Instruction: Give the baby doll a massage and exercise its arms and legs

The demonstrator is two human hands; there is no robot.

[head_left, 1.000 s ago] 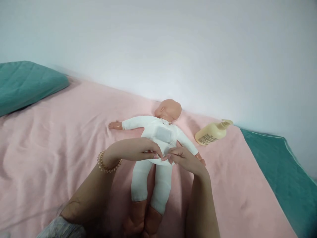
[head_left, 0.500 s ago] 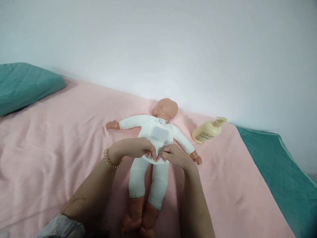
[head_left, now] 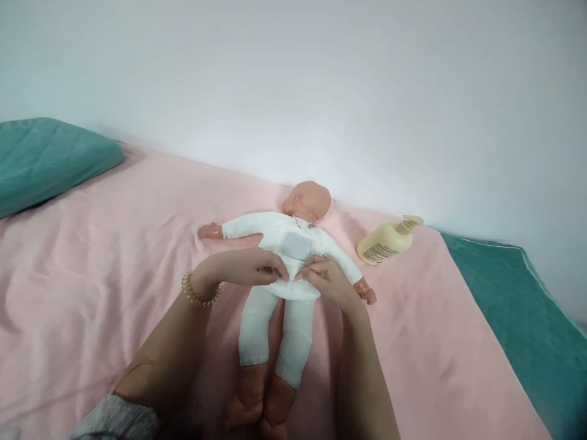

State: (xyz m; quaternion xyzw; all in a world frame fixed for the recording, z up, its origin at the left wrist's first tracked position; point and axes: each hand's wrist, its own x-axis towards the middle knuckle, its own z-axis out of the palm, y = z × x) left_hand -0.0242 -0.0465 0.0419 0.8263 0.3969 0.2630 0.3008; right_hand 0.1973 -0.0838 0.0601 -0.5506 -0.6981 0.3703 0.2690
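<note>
A baby doll [head_left: 275, 333] with a white cloth body lies on the bed, its bald head turned to the left. A grey rectangular panel [head_left: 297, 245] shows on its back. Over the doll's lower back, my left hand [head_left: 250, 266] is closed, fingertips pinched on the white cloth [head_left: 298, 292] at the waist. My right hand [head_left: 332, 282] faces it from the right, fingers curled in a pinch on the same cloth. The fingertips of both hands are close together just below the panel. Exactly what lies between them is partly hidden.
A yellow pump bottle [head_left: 384, 243] stands right of the doll, near the wall [head_left: 293, 91]. The pink sheet [head_left: 114, 256] is wrinkled on the left. A green quilted pillow or pad [head_left: 55, 162] lies at far left, and green fabric [head_left: 513, 305] at the right edge.
Both hands have moved slightly up from the cloth's lower edge toward the panel, with fingertips a little farther apart. The cloth's edge now hangs smoother across the doll's hips.
</note>
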